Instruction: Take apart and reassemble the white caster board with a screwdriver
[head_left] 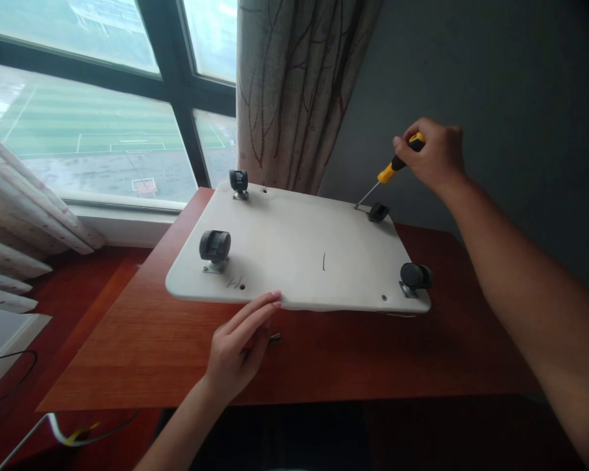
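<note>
A yellow-and-black screwdriver is gripped in my right hand. It slants down to the left, its tip at the far edge of an upside-down white board. My left hand holds the board's near edge, two fingers stretched over the rim; its thumb is partly hidden. Small metal pieces show beside that hand, too small to tell apart. Black caster wheels sit at the board's corners: far left, near left, far right and near right.
The board rests on a reddish-brown wooden table. Behind it hang a patterned curtain and a grey wall. A window is at the left. Cables lie below the table's left side.
</note>
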`<action>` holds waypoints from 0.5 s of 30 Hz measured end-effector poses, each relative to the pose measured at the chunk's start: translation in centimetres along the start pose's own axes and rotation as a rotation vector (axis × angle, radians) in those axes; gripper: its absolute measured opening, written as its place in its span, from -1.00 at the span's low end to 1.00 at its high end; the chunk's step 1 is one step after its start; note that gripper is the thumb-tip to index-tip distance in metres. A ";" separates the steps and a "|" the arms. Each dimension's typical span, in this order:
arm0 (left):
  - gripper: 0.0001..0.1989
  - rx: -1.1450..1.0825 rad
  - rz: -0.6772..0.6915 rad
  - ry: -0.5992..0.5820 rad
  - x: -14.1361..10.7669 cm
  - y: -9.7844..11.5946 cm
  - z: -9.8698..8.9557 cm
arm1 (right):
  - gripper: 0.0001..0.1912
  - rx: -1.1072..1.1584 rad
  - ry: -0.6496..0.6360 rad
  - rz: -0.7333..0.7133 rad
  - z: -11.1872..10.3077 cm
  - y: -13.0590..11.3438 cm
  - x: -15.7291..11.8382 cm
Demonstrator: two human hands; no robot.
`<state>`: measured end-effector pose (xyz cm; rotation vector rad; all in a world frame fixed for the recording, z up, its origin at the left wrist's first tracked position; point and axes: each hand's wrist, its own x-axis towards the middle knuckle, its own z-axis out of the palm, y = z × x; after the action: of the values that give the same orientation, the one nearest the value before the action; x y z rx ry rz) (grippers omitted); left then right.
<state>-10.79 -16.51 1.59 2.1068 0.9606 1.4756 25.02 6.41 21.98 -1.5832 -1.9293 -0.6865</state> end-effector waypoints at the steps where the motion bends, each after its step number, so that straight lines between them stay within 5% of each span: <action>1: -0.51 0.001 0.000 -0.001 0.0 0.0 0.0 | -0.78 0.003 0.007 -0.027 -0.1 -0.3 -0.2; 7: -0.52 0.011 -0.014 -0.004 0.0 0.1 0.0 | -0.80 0.001 -0.009 -0.117 -0.6 -2.0 -1.5; 15: -0.51 0.024 -0.011 -0.001 0.0 0.1 0.1 | -0.78 0.135 -0.123 0.223 0.4 -0.3 1.2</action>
<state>-10.66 -16.60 1.64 2.1155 0.9934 1.4639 24.53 7.48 22.56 -1.7550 -1.8047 -0.3672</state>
